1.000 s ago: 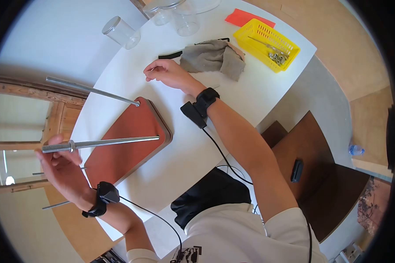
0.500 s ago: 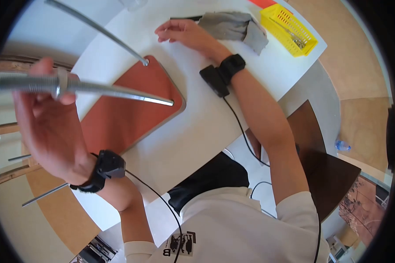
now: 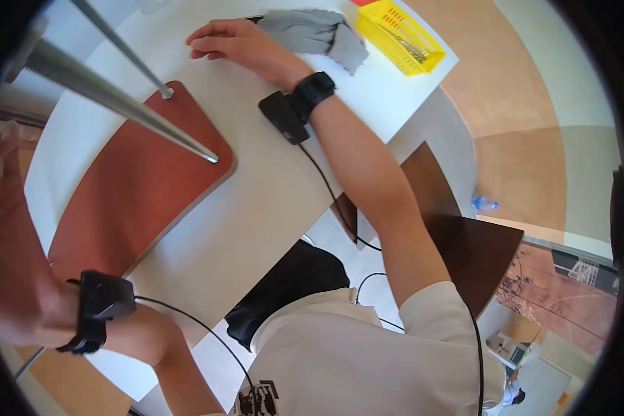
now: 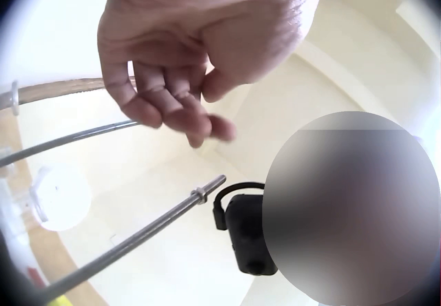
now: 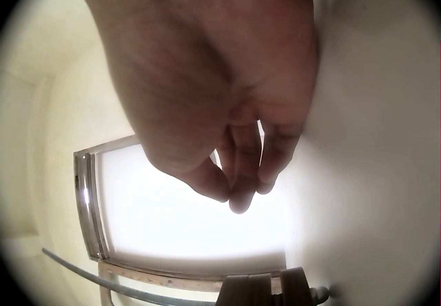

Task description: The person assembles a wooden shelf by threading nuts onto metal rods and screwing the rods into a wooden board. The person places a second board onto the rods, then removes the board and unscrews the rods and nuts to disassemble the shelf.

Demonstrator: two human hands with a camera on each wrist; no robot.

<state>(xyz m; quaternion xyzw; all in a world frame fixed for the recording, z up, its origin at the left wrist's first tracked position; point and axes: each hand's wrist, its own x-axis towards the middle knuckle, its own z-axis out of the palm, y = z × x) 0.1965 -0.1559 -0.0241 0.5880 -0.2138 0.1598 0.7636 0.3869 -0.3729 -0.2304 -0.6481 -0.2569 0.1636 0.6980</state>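
Note:
A red board (image 3: pixel 132 187) with rounded corners lies on the white table, and metal rods stand up from it. The nearer rod (image 3: pixel 118 100) rises from its right corner; a nut (image 4: pixel 199 195) sits near its threaded tip in the left wrist view. My left hand (image 3: pixel 17 243) is raised beside that rod at the left edge, and in the left wrist view the hand (image 4: pixel 186 51) has loosely bent fingers, apart from the rod and holding nothing. My right hand (image 3: pixel 246 52) is beyond the board near a grey cloth (image 3: pixel 312 31), fingers relaxed and holding nothing.
At the table's far right stands a yellow basket (image 3: pixel 399 41) with small metal parts. Another rod (image 3: pixel 125 48) rises from the board's far corner. A brown chair (image 3: pixel 464 243) stands right of the table, and a cable runs from each wrist camera.
My left hand has moved away from the threaded end of the nearer rod toward the left edge. The head view has shifted, bringing the rod tips closer. My right hand stays empty near the cloth.

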